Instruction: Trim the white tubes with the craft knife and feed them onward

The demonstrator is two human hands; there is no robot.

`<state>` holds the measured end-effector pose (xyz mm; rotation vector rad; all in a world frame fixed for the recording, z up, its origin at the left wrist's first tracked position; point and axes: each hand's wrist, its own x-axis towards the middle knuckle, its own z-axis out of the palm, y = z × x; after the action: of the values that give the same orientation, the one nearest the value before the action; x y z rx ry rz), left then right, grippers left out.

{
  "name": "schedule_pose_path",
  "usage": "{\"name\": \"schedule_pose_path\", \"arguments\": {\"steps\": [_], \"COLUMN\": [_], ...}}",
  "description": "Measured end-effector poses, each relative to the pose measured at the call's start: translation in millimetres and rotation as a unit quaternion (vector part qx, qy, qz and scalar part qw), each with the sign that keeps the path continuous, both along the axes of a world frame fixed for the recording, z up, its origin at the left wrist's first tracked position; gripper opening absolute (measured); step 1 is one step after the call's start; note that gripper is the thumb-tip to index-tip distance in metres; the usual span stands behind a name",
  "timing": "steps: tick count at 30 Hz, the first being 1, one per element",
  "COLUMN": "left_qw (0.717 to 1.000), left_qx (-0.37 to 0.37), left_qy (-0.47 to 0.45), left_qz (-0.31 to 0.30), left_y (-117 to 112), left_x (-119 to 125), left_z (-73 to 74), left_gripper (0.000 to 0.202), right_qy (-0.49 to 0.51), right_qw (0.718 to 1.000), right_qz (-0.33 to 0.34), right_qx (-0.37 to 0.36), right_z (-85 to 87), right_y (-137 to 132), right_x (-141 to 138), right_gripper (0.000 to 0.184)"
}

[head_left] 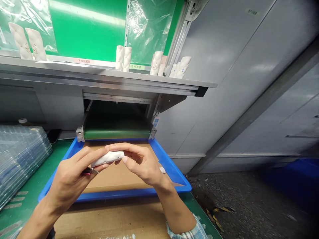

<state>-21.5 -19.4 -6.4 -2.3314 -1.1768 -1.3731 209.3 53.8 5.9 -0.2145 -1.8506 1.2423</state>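
Observation:
Between my two hands, above the tray, lies a white moulded piece [108, 158] with small holes along its side, tilted slightly. My left hand [74, 169] grips its left end, and a small metal-tipped tool [90, 171] is tucked under those fingers, mostly hidden. The fingers of my right hand [139, 162] curl over the right end, with the thumb against it. Below is a blue tray [171, 166] lined with brown cardboard [119, 179]. A small white piece [162, 170] rests by its right side.
A green conveyor belt [117, 132] ends at the tray's far edge. Stacked clear plastic trays [22, 156] stand on the left. Overhead, a shelf [104, 74] holds several white moulded pieces [124, 59]. Cardboard [112, 219] lies on the green table [15, 219] in front.

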Motion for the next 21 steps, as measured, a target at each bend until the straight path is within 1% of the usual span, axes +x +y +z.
{"name": "schedule_pose_path", "arguments": {"steps": [5,10,12,17,19,21], "left_qw": [1.000,1.000,0.999,0.999,0.999,0.998], "left_qx": [-0.004,-0.019,-0.023,-0.022,-0.029,-0.044], "left_qy": [0.008,-0.013,-0.017,-0.023,-0.032,-0.044], "left_qz": [-0.003,-0.020,-0.021,-0.017,-0.016,-0.012], "left_y": [-1.1,-0.9,-0.7,0.0,-0.2,-0.6], "left_x": [-2.0,-4.0,-4.4,-3.5,-2.1,-0.4], "left_z": [-0.4,-0.9,-1.4,0.6,2.6,3.8], "left_gripper": [0.033,0.033,0.032,0.032,0.029,0.028], "right_qy": [0.006,-0.021,-0.025,-0.023,-0.021,-0.022], "right_qw": [1.000,1.000,1.000,0.999,1.000,1.000], "right_qz": [0.002,-0.009,-0.007,-0.015,-0.009,-0.004], "right_qx": [-0.011,-0.015,-0.010,-0.016,-0.012,0.000], "right_z": [-1.0,0.7,1.9,1.0,0.0,-0.6], "right_y": [0.8,0.2,-0.8,-1.2,-1.4,-2.4], "right_x": [-2.1,-1.6,-1.0,-1.7,-2.6,-4.0], "right_gripper": [0.033,0.047,0.046,0.037,0.039,0.045]}}
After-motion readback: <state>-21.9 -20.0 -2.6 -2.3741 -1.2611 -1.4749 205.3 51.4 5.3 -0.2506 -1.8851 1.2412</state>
